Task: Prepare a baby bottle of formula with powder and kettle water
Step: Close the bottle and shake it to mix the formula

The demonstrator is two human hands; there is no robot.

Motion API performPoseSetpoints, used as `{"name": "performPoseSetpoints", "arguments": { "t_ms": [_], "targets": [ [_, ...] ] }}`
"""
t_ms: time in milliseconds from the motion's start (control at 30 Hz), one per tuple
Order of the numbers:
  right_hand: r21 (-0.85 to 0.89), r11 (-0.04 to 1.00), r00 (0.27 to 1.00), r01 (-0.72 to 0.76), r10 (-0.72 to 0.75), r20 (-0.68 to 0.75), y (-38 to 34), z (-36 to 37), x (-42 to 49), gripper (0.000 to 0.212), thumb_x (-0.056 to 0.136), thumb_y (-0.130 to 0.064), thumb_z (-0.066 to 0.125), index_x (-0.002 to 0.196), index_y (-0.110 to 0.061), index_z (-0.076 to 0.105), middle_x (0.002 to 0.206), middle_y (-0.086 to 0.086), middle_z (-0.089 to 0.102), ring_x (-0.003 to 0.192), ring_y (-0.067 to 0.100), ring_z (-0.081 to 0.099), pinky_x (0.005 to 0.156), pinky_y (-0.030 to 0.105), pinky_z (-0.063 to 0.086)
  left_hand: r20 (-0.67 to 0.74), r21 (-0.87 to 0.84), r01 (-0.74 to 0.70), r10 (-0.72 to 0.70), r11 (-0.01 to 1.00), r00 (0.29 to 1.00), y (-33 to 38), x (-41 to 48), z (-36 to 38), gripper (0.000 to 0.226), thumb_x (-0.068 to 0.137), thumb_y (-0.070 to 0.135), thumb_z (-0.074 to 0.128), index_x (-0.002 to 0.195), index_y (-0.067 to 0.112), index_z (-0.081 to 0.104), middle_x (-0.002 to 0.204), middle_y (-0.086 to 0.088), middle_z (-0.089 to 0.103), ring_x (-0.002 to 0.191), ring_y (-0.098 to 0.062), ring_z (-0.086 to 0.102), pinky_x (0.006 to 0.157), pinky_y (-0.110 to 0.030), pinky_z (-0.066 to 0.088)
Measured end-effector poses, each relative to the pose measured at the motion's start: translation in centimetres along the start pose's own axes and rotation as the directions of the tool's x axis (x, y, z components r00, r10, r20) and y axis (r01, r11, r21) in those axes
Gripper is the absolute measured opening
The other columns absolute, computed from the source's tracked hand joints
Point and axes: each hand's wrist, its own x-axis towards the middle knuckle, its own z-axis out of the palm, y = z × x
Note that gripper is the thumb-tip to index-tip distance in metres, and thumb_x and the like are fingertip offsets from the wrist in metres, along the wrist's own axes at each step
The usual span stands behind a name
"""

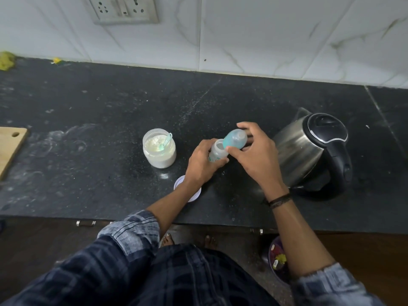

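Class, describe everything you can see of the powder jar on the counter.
The powder jar is a short, round, clear jar, plastic by its look, standing upright on the dark counter with its lid off. It is filled most of the way with white powder. A pale teal scoop rests inside, its handle leaning on the rim at the back right. Neither hand touches it; it stands left of the left hand, which grips the bottle.

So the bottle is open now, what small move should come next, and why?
Probably set the cap down on the counter with the right hand. The left hand holds the bottle, its mouth uncovered, and the powder jar stands open with the scoop inside. A free right hand could then take the scoop.
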Motion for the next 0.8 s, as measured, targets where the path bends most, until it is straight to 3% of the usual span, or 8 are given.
{"name": "performPoseSetpoints", "arguments": {
  "t_ms": [233, 467, 633, 800],
  "targets": [
    [-0.176, 0.982, 0.979, 0.064, -0.027, 0.200, -0.9, 0.8, 2.4, 0.060, 0.079, -0.018, 0.087, 0.134, -0.025, 0.064, 0.126, -0.003, 0.069, 0.114, 0.019, 0.066, 0.099, 0.042, 0.055, 0.023, 0.032, -0.008, 0.008, 0.999, 1.000, 0.1, 0.0, -0.1, 0.061, 0.081, 0.034, 0.085, 0.134, 0.022, 0.060, 0.122, 0.006, 0.062, 0.110, -0.013, 0.062, 0.096, -0.042, 0.054],
    [-0.226, 0.967, 0.961, 0.113, -0.048, 0.273, -0.5, 1.2, 3.4, 0.059, 0.078, -0.023, 0.091, 0.132, -0.024, 0.066, 0.127, -0.002, 0.069, 0.115, 0.018, 0.066, 0.099, 0.038, 0.055, 0.011, 0.031, 0.000, -0.001, 1.000, 1.000, 0.1, 0.1, 0.0, 0.058, 0.081, 0.031, 0.086, 0.132, 0.019, 0.060, 0.120, 0.004, 0.062, 0.109, -0.016, 0.062, 0.095, -0.043, 0.054],
    [-0.295, 0.947, 0.969, 0.124, -0.052, 0.240, -0.4, 1.8, 3.6, 0.058, 0.076, -0.045, 0.091, 0.121, -0.021, 0.065, 0.113, -0.001, 0.064, 0.100, 0.016, 0.061, 0.080, 0.029, 0.045, 0.013, 0.034, -0.005, 0.004, 0.999, 1.000, -0.1, 0.1, 0.0, 0.057, 0.082, 0.032, 0.086, 0.131, 0.019, 0.060, 0.121, 0.004, 0.062, 0.108, -0.016, 0.062, 0.092, -0.038, 0.054],
    [-0.348, 0.928, 0.957, 0.134, -0.030, 0.290, -0.5, 1.4, 3.7, 0.066, 0.073, -0.054, 0.090, 0.123, -0.021, 0.062, 0.112, -0.003, 0.061, 0.099, 0.015, 0.059, 0.079, 0.029, 0.043, 0.013, 0.030, 0.003, -0.004, 1.000, 1.000, -0.2, 0.2, 0.1, 0.058, 0.080, 0.034, 0.086, 0.131, 0.020, 0.062, 0.122, 0.006, 0.063, 0.106, -0.011, 0.060, 0.085, -0.028, 0.047]
  ]
}}
